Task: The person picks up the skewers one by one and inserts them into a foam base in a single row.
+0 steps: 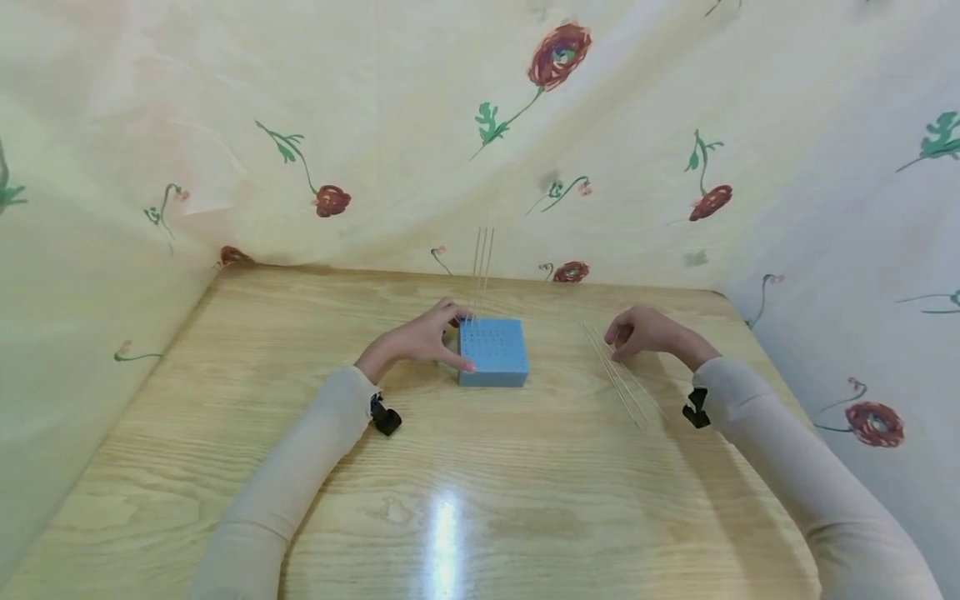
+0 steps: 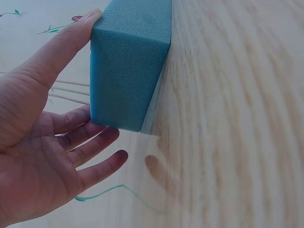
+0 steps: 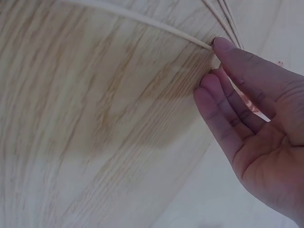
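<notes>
Simultaneously, the left grip [image 1: 422, 335] held a blue foam block [image 1: 495, 350] on the worktop [image 1: 570, 492]; right of the block, the right grip [image 1: 641, 332] pinched a thin stick [image 3: 190, 39]; three upright sticks [image 1: 487, 267] stood in the block.

I find the head view set highest and farthest back, facing forward and down across the table [image 1: 525, 533] to the flowered cloth [image 1: 420, 108]. The left wrist view, rolled sideways, looks from close by along the left hand [image 2: 40, 161] at the side of the blue block [image 2: 128, 76]. The right wrist view looks closely past the right hand [image 3: 266, 137] at a stick [image 3: 175, 32]. Head and left wrist share the block; head and right wrist share the stick.
</notes>
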Demonstrator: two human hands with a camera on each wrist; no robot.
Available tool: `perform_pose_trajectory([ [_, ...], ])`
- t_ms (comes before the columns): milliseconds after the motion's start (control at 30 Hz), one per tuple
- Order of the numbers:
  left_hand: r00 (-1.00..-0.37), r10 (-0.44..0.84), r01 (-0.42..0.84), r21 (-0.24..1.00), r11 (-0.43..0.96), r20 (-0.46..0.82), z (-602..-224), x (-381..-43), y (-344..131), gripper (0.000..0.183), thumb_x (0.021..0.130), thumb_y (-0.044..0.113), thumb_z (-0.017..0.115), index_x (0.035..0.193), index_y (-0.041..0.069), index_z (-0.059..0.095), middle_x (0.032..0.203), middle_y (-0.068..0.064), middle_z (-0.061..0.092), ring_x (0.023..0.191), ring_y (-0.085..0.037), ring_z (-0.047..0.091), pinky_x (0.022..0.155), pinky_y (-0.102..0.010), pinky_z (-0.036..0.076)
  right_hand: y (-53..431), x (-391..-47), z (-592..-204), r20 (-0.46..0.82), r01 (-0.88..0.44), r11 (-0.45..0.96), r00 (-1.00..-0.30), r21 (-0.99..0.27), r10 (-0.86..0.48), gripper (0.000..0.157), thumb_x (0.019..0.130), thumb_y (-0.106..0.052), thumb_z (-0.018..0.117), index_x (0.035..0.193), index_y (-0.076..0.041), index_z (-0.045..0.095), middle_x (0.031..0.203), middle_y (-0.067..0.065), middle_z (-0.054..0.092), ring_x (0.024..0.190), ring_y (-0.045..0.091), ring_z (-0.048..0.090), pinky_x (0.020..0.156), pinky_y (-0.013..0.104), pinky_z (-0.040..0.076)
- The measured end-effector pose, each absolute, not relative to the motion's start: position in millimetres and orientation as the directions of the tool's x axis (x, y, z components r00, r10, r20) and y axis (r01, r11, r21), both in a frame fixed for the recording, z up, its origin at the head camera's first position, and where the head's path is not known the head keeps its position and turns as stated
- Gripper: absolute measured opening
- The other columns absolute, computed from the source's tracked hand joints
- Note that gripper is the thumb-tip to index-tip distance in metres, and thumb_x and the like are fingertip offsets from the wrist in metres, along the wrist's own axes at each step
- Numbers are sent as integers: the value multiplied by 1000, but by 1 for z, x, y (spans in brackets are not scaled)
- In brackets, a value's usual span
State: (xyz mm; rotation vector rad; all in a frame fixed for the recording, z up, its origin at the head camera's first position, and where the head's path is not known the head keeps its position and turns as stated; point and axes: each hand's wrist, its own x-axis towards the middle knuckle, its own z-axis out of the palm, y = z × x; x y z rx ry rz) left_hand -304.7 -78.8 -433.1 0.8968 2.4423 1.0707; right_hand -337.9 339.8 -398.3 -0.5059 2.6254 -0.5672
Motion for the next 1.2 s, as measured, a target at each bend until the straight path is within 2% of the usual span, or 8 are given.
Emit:
perform_pose_trajectory([
  [267,-755,655,410,752,516,-38,-435,-305,-76,87,84,32,86,153,8,39,142,-13,37,135,-31,40,114,-50,38,349,-335,-397,-349,-176,851,-856,-495,-380,24,84,-3,82,103,7,72,86,11,68,76,15,60,67,32,57],
  [500,-749,661,413,751,515,-42,-434,-305,-75,87,84,32,86,153,8,39,142,-13,37,135,-31,40,114,-50,38,353,-329,-394,-364,-135,851,-862,-508,-354,20,84,-1,80,99,9,72,84,13,71,74,16,62,69,37,59],
  [900,-749,661,413,745,523,-49,-434,-306,-77,88,85,33,85,154,7,38,145,-14,35,136,-32,40,114,-51,38,355,-327,-394,-351,-126,854,-874,-506,-336,18,83,-1,81,97,9,75,82,7,73,73,13,64,68,34,59],
  [1200,-746,664,420,743,520,-43,-433,-306,-77,88,85,32,85,154,6,38,145,-14,36,136,-32,40,114,-51,38,356,-326,-395,-353,-116,850,-874,-515,-333,17,83,-1,78,97,8,76,84,9,75,72,15,67,68,34,59],
])
